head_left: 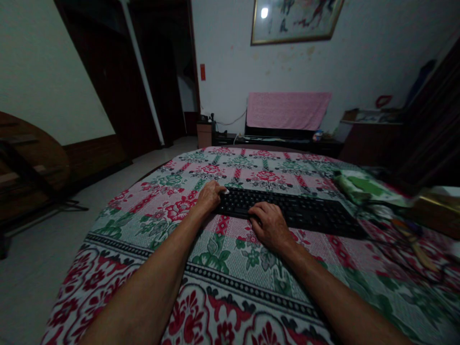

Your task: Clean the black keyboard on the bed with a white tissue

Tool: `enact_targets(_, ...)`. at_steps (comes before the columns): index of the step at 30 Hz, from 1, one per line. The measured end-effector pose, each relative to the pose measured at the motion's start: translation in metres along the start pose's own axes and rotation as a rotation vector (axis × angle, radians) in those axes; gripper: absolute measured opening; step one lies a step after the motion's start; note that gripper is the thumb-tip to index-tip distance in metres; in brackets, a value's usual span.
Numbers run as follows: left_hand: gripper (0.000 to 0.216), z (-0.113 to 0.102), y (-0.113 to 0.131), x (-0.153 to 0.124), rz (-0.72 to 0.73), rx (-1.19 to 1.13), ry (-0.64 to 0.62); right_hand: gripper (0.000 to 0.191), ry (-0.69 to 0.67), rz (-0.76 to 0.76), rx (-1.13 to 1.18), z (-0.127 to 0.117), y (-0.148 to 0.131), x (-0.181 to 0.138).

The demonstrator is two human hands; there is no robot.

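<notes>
A black keyboard (302, 211) lies flat on a table covered by a red, green and white flowered cloth (230, 268). My left hand (209, 195) is curled around the keyboard's left end, with something small and white at its fingertips. My right hand (270, 224) rests on the keyboard's near edge, left of its middle, fingers bent down over the keys.
A green patterned bundle (359, 186) and dark cables (398, 230) lie on the table's right side, beside a box edge (436, 203). Beyond the table stands a low dark cabinet with a pink cloth (287, 110). Bare floor (43, 249) opens to the left.
</notes>
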State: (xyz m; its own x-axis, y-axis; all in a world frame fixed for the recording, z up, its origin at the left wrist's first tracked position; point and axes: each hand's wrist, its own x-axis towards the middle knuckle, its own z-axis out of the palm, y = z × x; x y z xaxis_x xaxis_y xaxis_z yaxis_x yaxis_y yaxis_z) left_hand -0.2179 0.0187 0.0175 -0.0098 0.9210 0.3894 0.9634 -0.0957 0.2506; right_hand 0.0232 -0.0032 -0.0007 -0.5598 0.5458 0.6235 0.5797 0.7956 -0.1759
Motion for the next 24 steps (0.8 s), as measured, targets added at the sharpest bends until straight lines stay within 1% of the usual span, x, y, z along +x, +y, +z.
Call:
enact_targets(3,0.043,0.001,-0.008,0.001,-0.025,0.017,-0.018,0.015,0.001,-0.002,0.001,0.0,0.0,0.0)
enact_targets(7,0.038,-0.002,-0.021,0.0,-0.158,0.056,-0.004,0.016,0.008,-0.001,0.004,0.001,0.001,0.0)
enact_targets(9,0.036,-0.002,-0.022,0.0,-0.19,0.063,0.018,0.016,0.005,0.0,0.004,0.001,0.001,0.0)
enact_targets(10,0.036,-0.001,-0.021,0.0,-0.179,0.066,0.026,0.016,0.004,0.002,0.004,0.001,0.0,0.0)
enact_targets(15,0.045,0.005,-0.009,0.004,-0.013,0.048,0.03,0.015,-0.012,0.017,-0.001,-0.002,-0.002,0.0)
enact_targets(17,0.048,0.007,-0.007,0.004,0.027,0.023,0.021,0.015,-0.012,0.014,-0.003,-0.002,-0.002,0.0)
enact_targets(20,0.049,0.005,-0.01,0.005,0.055,0.016,-0.029,0.015,0.0,0.006,-0.004,-0.001,-0.002,0.0)
enact_targets(24,0.049,-0.002,-0.012,0.005,0.055,0.037,-0.078,0.015,-0.002,0.007,0.005,-0.002,-0.002,0.0)
